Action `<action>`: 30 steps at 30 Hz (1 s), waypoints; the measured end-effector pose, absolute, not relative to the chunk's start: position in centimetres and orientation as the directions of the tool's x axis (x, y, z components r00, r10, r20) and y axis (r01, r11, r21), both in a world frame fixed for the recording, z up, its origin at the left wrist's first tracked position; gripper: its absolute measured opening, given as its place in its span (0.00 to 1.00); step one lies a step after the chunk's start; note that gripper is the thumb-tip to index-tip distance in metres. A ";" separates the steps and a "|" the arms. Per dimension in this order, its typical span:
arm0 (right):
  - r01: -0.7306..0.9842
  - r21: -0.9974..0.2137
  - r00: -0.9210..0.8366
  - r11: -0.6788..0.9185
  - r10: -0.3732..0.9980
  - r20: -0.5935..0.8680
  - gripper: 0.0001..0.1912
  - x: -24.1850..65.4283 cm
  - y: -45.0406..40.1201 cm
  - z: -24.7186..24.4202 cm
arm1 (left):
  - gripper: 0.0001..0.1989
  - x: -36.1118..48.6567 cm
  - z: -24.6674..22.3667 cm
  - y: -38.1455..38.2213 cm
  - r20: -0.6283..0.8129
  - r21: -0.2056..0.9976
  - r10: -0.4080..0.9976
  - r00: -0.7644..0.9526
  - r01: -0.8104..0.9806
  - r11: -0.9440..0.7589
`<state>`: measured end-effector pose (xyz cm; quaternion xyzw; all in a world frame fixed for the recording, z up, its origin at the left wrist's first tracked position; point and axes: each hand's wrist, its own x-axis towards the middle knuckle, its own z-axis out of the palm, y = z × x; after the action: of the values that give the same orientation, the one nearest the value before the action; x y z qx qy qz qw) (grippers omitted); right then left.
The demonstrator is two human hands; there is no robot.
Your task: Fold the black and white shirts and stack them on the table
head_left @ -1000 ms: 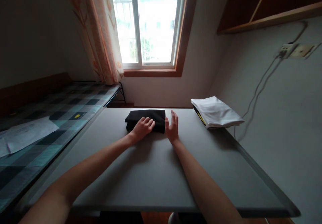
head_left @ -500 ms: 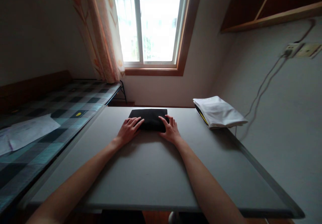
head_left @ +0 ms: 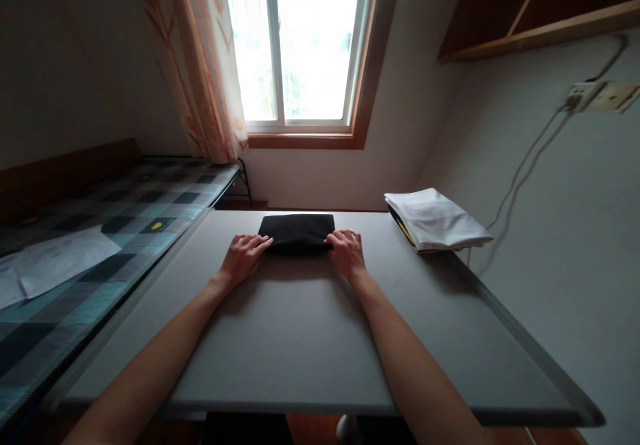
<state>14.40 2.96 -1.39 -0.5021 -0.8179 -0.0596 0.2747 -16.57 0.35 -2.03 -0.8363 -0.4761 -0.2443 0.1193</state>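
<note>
A folded black cloth (head_left: pixel 297 231) lies near the far edge of the grey-white table (head_left: pixel 285 338). Its near side looks slightly raised, with a shadow under it. My left hand (head_left: pixel 244 253) pinches the near left corner between thumb and fingers. At the near right corner, my right hand (head_left: pixel 346 251) has its fingers curled in and grips the cloth the same way. Whether the cloth is a garment cannot be made out.
A stack of folded cloths, white on top (head_left: pixel 437 221), overhangs the table's right edge by the wall. To the left stands a bed with a checked mattress (head_left: pixel 175 195) and papers (head_left: pixel 70 261) on it. Cables (head_left: pixel 525 158) hang from a wall socket (head_left: pixel 583 96).
Both hands have moved outward from the top of the black cloth to its near corners, and their fingers have closed on it. The near edge has lifted a little.
</note>
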 end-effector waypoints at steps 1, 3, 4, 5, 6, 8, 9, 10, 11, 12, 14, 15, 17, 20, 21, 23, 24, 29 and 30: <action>0.859 -0.185 -0.333 0.477 0.796 0.505 0.13 14.4 3.0 -1.4 | 0.21 -16.5 -1.8 0.3 0.518 0.043 0.743 0.424 0.854 -0.518; 0.867 -0.194 -0.313 0.458 0.806 0.503 0.13 14.5 3.0 -1.5 | 0.21 -16.5 -1.5 0.2 0.508 0.052 0.755 0.415 0.860 -0.508; 0.870 -0.200 -0.303 0.451 0.809 0.504 0.14 14.5 3.0 -1.6 | 0.21 -16.6 -1.4 0.1 0.502 0.049 0.760 0.413 0.864 -0.501; 0.871 -0.206 -0.295 0.446 0.811 0.506 0.14 14.6 3.0 -1.7 | 0.21 -16.6 -1.3 0.1 0.496 0.045 0.765 0.411 0.867 -0.496; 0.872 -0.212 -0.288 0.441 0.812 0.507 0.14 14.6 3.1 -1.7 | 0.22 -16.7 -1.3 0.1 0.489 0.043 0.768 0.414 0.868 -0.495; 0.875 -0.216 -0.282 0.433 0.819 0.500 0.15 14.6 3.2 -1.8 | 0.22 -16.9 -1.4 0.2 0.482 0.049 0.767 0.424 0.861 -0.507; 0.878 -0.214 -0.281 0.428 0.823 0.493 0.14 14.6 3.2 -1.7 | 0.23 -17.0 -1.4 0.2 0.482 0.054 0.764 0.430 0.855 -0.515; 0.882 -0.210 -0.283 0.423 0.830 0.481 0.14 14.6 3.1 -1.6 | 0.23 -17.1 -1.5 0.3 0.482 0.057 0.759 0.437 0.849 -0.525; 0.885 -0.206 -0.287 0.417 0.838 0.464 0.14 14.6 3.1 -1.4 | 0.23 -17.2 -1.5 0.3 0.480 0.061 0.755 0.446 0.842 -0.536; 0.889 -0.202 -0.293 0.411 0.849 0.441 0.14 14.5 3.0 -1.2 | 0.24 -17.3 -1.5 0.3 0.475 0.066 0.752 0.457 0.834 -0.548; 0.895 -0.191 -0.309 0.404 0.868 0.389 0.15 14.5 2.7 -0.7 | 0.25 -17.3 -1.5 0.3 0.459 0.075 0.747 0.480 0.817 -0.571; 0.896 -0.184 -0.319 0.403 0.875 0.365 0.16 14.5 2.5 -0.4 | 0.25 -17.4 -1.4 0.2 0.450 0.080 0.745 0.492 0.809 -0.582; 0.897 -0.171 -0.337 0.407 0.882 0.328 0.17 14.5 2.2 0.2 | 0.25 -17.4 -1.3 0.2 0.440 0.092 0.740 0.509 0.794 -0.601; 0.891 -0.176 -0.360 0.419 0.887 0.290 0.17 14.8 1.9 0.9 | 0.22 -17.6 -1.0 0.0 0.442 0.159 0.727 0.525 0.752 -0.639; 0.887 -0.187 -0.366 0.423 0.889 0.275 0.18 14.9 1.8 1.1 | 0.21 -17.7 -0.9 -0.1 0.449 0.193 0.724 0.523 0.735 -0.650; 0.878 -0.215 -0.378 0.429 0.894 0.240 0.19 15.2 1.6 1.5 | 0.19 -17.7 -0.7 -0.3 0.460 0.255 0.725 0.512 0.706 -0.660; 0.873 -0.228 -0.383 0.430 0.896 0.224 0.20 15.3 1.6 1.7 | 0.18 -17.6 -0.6 -0.4 0.461 0.279 0.730 0.506 0.698 -0.660; 0.868 -0.269 -0.384 0.418 0.907 0.173 0.22 15.8 1.4 2.2 | 0.11 -16.9 -0.5 -0.9 0.438 0.421 0.768 0.467 0.649 -0.634; 0.863 -0.284 -0.385 0.418 0.908 0.164 0.23 16.0 1.4 2.3 | 0.11 -16.6 -0.7 -0.9 0.444 0.464 0.784 0.435 0.637 -0.616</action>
<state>16.00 1.44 2.31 -0.5342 -0.8288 0.0760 0.1479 -16.63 -0.92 -0.68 -0.8393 -0.4230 -0.3218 -0.1143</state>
